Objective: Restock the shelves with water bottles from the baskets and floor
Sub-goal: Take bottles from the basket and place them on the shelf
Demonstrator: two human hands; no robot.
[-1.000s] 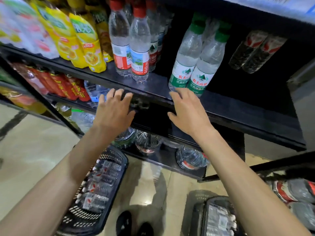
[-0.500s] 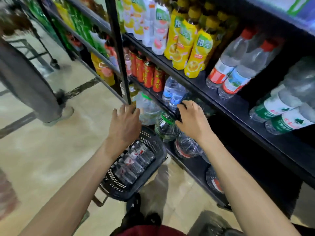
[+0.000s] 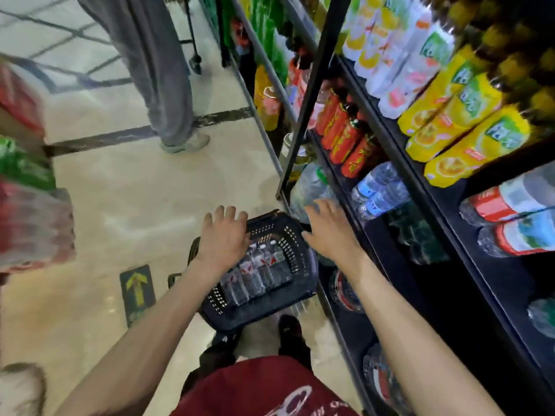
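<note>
Head view: a shop aisle with a pale tiled floor [image 3: 126, 187] is running along dark metal shelves [image 3: 426, 205] on the right, which are carrying yellow juice bottles [image 3: 468, 145], red-labelled drinks [image 3: 345, 130] and clear water bottles with blue labels [image 3: 378, 190]. A black perforated basket [image 3: 288, 235] is sitting on the floor just beside the lowest shelf, holding a row of small water bottles [image 3: 258, 274] lying side by side. The left hand [image 3: 223, 238] is hovering over the basket's near-left rim, fingers spread apart and gripping nothing. The right hand [image 3: 329, 229] is reaching past the basket's right edge, in front of a large clear water jug [image 3: 309, 187] on the bottom shelf, fingers likewise apart and empty; contact with the jug cannot be told through the blur. A yellow arrow sticker [image 3: 137, 288] is lying on the floor left of the basket. Another person's grey trouser leg [image 3: 162, 70] is standing further up the aisle.
</note>
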